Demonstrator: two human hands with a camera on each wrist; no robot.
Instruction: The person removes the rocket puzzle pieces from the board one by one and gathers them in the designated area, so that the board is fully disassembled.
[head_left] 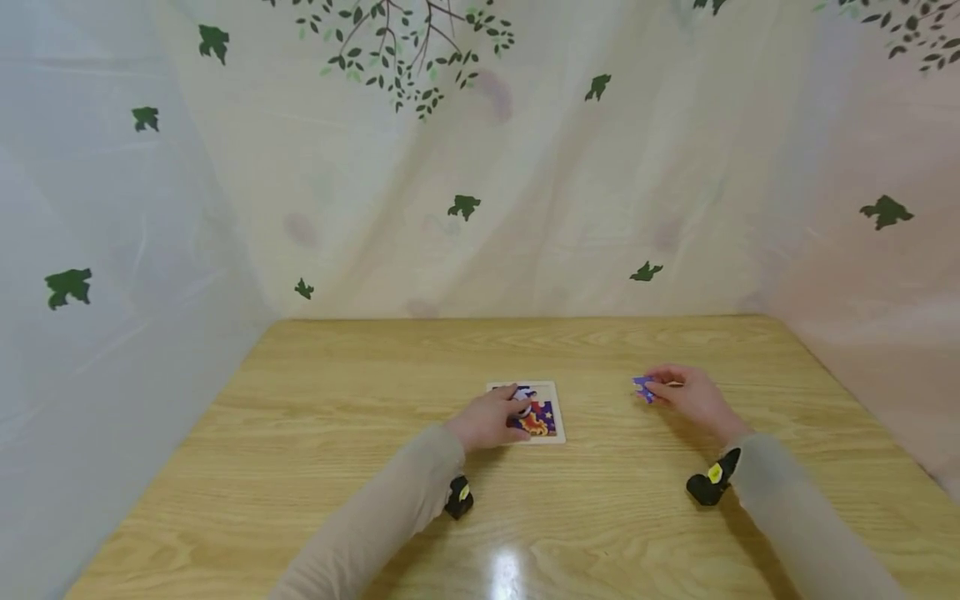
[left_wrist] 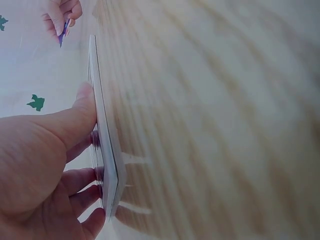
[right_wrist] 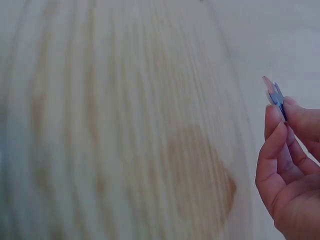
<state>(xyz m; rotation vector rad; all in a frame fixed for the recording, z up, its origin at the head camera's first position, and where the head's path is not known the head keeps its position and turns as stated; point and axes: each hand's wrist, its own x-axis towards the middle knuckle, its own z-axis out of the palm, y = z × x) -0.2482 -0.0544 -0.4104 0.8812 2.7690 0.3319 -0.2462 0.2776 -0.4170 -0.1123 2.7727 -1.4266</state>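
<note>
A small jigsaw puzzle board (head_left: 560, 432) with a pale frame lies flat on the table. Coloured pieces fill part of it, with a red, yellow and purple picture showing; its left side is hidden under my left hand (head_left: 489, 419). That hand rests on the board with its fingers spread, and in the left wrist view the fingertips (left_wrist: 94, 218) touch the board's face. Off to the right, my right hand (head_left: 693, 400) pinches a purple puzzle piece (head_left: 642, 388) between thumb and fingers, raised above the table. The right wrist view shows this piece (right_wrist: 276, 95) nearly edge-on.
The wooden table (head_left: 337, 375) reaches back to a pale curtain (head_left: 540, 250) printed with leaves and branches, which also hangs along both sides. A black strap device (head_left: 708, 487) sits on the right wrist, and another (head_left: 459, 497) on the left.
</note>
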